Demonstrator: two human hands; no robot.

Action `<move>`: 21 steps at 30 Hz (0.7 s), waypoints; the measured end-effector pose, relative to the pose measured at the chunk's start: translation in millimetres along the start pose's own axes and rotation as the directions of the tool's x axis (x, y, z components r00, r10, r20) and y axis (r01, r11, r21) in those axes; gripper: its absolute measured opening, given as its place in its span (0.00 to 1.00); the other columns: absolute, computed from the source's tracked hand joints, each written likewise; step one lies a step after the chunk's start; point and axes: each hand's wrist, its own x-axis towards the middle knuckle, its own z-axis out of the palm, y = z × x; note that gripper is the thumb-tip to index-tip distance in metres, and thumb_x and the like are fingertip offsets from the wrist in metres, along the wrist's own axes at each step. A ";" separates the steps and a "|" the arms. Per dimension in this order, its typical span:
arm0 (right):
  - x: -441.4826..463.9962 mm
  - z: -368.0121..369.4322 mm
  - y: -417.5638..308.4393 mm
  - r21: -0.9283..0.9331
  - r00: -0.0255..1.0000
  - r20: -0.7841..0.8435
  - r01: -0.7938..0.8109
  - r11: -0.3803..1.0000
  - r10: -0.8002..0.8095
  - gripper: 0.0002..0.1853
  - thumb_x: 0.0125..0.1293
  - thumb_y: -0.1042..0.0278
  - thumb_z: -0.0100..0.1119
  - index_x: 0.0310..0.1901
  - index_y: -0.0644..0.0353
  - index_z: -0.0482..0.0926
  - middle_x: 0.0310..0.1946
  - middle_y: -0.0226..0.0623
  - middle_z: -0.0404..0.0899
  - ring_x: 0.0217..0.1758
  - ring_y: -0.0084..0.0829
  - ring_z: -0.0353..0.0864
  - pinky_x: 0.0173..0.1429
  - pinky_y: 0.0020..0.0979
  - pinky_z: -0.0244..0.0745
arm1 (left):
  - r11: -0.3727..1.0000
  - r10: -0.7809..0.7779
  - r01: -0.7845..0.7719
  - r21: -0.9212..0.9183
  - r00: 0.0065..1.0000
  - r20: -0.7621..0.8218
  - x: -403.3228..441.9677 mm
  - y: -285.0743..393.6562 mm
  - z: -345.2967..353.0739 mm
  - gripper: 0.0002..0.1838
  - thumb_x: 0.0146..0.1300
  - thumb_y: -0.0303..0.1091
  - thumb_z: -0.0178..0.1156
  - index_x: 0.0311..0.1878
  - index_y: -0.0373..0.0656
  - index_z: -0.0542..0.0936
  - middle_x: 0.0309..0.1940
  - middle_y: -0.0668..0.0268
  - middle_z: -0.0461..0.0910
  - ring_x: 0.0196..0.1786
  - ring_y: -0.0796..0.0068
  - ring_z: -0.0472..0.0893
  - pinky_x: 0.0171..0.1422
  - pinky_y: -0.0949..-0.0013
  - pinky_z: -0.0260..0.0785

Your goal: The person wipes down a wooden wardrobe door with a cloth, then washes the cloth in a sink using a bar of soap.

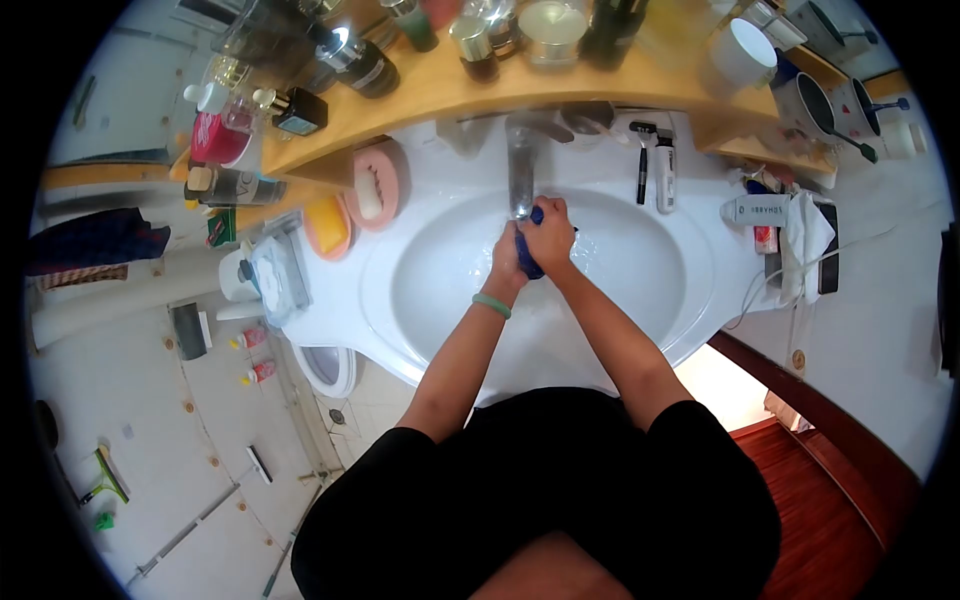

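Observation:
Both hands are over the white washbasin (pixel 640 270), right under the metal faucet (pixel 521 170). Between them is a bunched dark blue thing that looks like wet cloth (pixel 529 262). My left hand (pixel 508 256), with a pale green bangle (pixel 492 304) on its wrist, grips the cloth from the left. From the right and above, my right hand (pixel 550 236) closes around it. Water splashes show in the bowl beside the hands. Part of the cloth is hidden by my fingers.
A wooden shelf (pixel 430 105) crowded with bottles overhangs the back. Pink soap dishes (pixel 372 210) stand left of the bowl. A razor (pixel 643 165) and a white tube (pixel 666 175) lie at right, with a grey-white tube (pixel 755 210) and tissue (pixel 808 235) farther over.

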 end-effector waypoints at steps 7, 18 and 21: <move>-16.7 -11.3 -16.7 0.089 0.993 0.110 0.026 0.996 -0.036 0.19 0.55 0.53 0.62 0.41 0.59 0.76 0.34 0.44 0.77 0.37 0.49 0.78 0.41 0.44 0.73 | 0.994 0.104 -0.108 0.032 0.989 0.107 42.7 -8.5 -52.0 0.18 0.69 0.47 0.45 0.45 0.42 0.75 0.38 0.63 0.79 0.41 0.66 0.80 0.46 0.64 0.75; 46.9 -36.1 33.7 0.351 0.745 0.658 -0.434 0.830 0.111 0.31 0.62 0.44 0.52 0.53 0.67 0.75 0.48 0.44 0.77 0.53 0.32 0.74 0.60 0.28 0.63 | 0.899 0.037 -0.043 0.435 0.999 0.024 -58.2 100.3 -38.7 0.14 0.59 0.40 0.60 0.46 0.45 0.77 0.37 0.68 0.79 0.38 0.76 0.80 0.43 0.69 0.75; 52.9 -42.4 38.0 0.316 0.702 0.707 -0.421 0.850 0.085 0.26 0.60 0.50 0.57 0.51 0.65 0.75 0.45 0.40 0.77 0.50 0.30 0.73 0.57 0.26 0.64 | 0.851 0.130 -0.152 0.502 0.988 0.079 -62.2 116.6 -53.7 0.10 0.57 0.34 0.63 0.40 0.42 0.78 0.31 0.71 0.78 0.30 0.79 0.76 0.37 0.76 0.69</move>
